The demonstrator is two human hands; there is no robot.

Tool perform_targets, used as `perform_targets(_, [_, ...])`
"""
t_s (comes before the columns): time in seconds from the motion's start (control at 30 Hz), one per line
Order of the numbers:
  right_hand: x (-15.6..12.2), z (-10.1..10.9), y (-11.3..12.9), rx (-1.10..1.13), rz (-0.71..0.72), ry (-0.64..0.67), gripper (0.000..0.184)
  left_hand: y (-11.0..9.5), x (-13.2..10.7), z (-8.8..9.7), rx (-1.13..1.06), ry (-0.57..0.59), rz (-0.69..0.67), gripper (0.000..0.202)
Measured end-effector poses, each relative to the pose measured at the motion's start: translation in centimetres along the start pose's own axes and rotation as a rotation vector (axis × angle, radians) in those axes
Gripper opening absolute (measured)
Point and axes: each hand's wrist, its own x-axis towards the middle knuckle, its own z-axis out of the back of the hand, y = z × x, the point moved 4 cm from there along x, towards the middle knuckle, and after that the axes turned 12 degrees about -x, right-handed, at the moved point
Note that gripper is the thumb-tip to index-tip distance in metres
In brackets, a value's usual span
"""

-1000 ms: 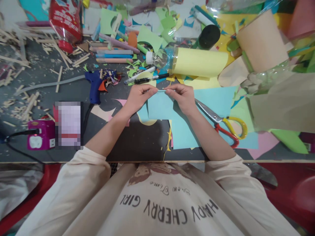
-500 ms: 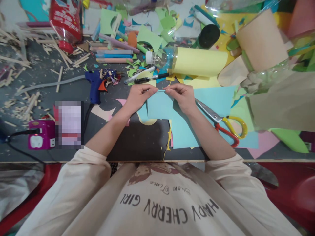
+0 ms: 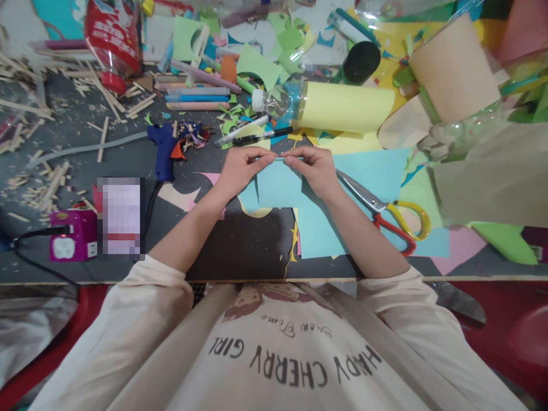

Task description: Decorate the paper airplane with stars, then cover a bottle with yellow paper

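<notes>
My left hand (image 3: 246,168) and my right hand (image 3: 312,168) meet fingertip to fingertip over the table, thumbs and forefingers pinched. Between them runs a narrow, rolled or folded light blue paper (image 3: 278,158); whether it is a separate strip or a sheet's edge I cannot tell. Under and behind the hands lies a larger light blue sheet (image 3: 325,228). Beside my right forearm rest scissors (image 3: 379,208) with one yellow and one red handle, their blade tips near the right wrist.
Left lie a blue glue gun (image 3: 162,151), a purple power adapter (image 3: 72,235) and a blurred rectangular object (image 3: 122,217). Beyond the hands are pens (image 3: 257,136) and a bottle wrapped in yellow paper (image 3: 346,108). Wood sticks (image 3: 103,138) and paper scraps are scattered around.
My right hand has shifted slightly left, so the gap between the fingertips is smaller and less of the light blue paper shows. My left hand stays nearly in place.
</notes>
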Motion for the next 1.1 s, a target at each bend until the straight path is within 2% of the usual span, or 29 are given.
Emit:
perform_targets(0.37, [0.15, 0.11, -0.33, -0.012, 0.022, 0.018, 0.028, 0.41, 0.17, -0.03, -0.069, 0.002, -0.077, 0.021])
perform_targets(0.73, [0.19, 0.05, 0.00, 0.024, 0.047, 0.001, 0.006, 0.58, 0.12, 0.08, -0.012, -0.026, -0.082, 0.016])
perform_targets(0.93, [0.05, -0.09, 0.13, 0.053, 0.085, -0.031, 0.009, 0.04, 0.09, -0.03, -0.063, -0.008, -0.136, 0.012])
perform_targets(1.1, [-0.12, -0.19, 0.12, 0.013, 0.051, -0.006, 0.011, -0.24, 0.08, -0.05, -0.021, -0.004, -0.151, 0.014])
